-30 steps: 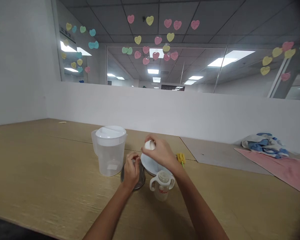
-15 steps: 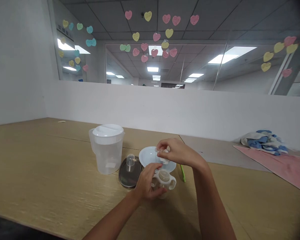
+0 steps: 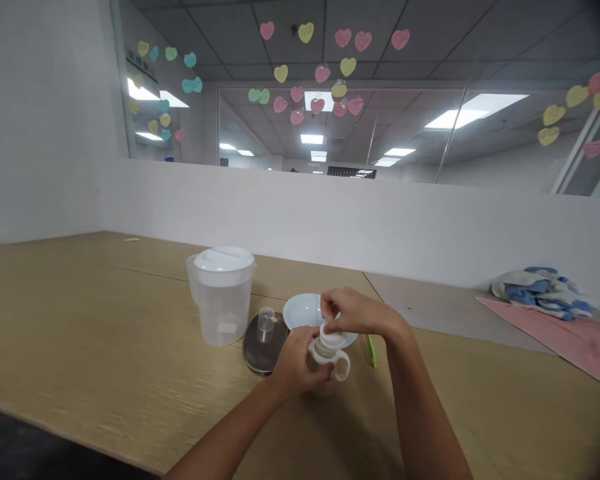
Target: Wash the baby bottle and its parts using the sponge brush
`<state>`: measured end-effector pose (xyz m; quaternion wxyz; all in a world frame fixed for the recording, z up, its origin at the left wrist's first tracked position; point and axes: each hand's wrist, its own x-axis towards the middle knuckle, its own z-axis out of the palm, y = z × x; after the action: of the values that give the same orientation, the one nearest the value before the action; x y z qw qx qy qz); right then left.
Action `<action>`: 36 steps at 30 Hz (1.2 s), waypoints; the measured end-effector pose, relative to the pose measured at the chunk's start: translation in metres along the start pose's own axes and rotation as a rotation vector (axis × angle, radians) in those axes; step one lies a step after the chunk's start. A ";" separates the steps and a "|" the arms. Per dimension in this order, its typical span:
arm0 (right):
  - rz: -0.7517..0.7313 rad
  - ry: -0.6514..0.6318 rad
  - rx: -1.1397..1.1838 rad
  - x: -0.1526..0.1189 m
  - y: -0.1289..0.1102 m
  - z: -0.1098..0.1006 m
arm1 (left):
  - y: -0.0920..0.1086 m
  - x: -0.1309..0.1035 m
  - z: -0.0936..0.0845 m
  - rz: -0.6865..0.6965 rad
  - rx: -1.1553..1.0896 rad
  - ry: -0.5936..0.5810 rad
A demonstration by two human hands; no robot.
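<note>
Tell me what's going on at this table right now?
A person is working on a small handled baby bottle on the wooden table. The left hand grips the bottle's body while the right hand holds a white cap on its neck. Behind stand a lidded clear pitcher, a metal tray and a white bowl.

An office: grid ceiling panels point(image 3: 480, 47), glass partition point(image 3: 380, 127), long wooden desk point(image 3: 80, 333).

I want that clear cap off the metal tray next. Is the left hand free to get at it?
Probably not right away: the left hand grips the bottle, though the clear cap stands uncovered nearby.
</note>
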<state>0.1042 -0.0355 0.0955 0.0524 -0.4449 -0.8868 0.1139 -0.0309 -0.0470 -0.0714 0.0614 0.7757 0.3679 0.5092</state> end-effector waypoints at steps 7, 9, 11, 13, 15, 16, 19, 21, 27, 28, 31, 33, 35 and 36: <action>-0.026 -0.109 0.019 0.012 0.000 0.007 | -0.003 0.002 -0.006 -0.081 -0.021 0.018; -0.054 -0.138 0.014 0.012 -0.003 0.008 | -0.003 0.003 -0.006 -0.102 -0.037 0.017; -0.076 -0.154 -0.006 0.012 -0.007 0.011 | -0.004 0.003 -0.006 -0.122 -0.030 0.008; -0.081 -0.145 -0.042 0.013 -0.010 0.014 | -0.005 0.003 -0.007 -0.122 -0.015 -0.013; -0.076 -0.128 -0.086 0.015 -0.011 0.017 | -0.005 0.004 -0.007 -0.098 -0.012 -0.033; -0.071 -0.115 -0.105 0.016 -0.011 0.018 | -0.004 0.004 -0.008 -0.087 -0.017 -0.039; -0.043 -0.091 -0.146 0.019 -0.008 0.021 | -0.003 0.005 -0.008 -0.086 -0.031 -0.040; -0.028 -0.092 -0.155 0.020 -0.007 0.020 | -0.003 0.005 -0.008 -0.103 -0.030 -0.040; -0.103 -0.157 -0.079 0.016 -0.009 0.016 | -0.007 0.004 -0.006 -0.110 -0.044 -0.040; -0.123 -0.166 -0.066 0.016 -0.008 0.016 | -0.008 0.004 -0.006 -0.109 -0.047 -0.046; -0.119 -0.158 -0.033 0.016 -0.005 0.015 | -0.007 0.006 -0.008 -0.091 -0.046 -0.054; -0.089 -0.142 -0.008 0.015 -0.002 0.015 | -0.005 0.006 -0.010 -0.076 -0.049 -0.056; -0.055 -0.135 0.008 0.013 0.000 0.014 | -0.004 0.007 -0.011 -0.077 -0.053 -0.059; -0.043 -0.137 0.010 0.013 0.000 0.014 | -0.003 0.007 -0.012 -0.084 -0.052 -0.062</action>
<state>0.0940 -0.0273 0.0823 -0.0038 -0.4168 -0.8970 0.1474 -0.0412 -0.0437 -0.0625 0.1144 0.7730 0.3848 0.4912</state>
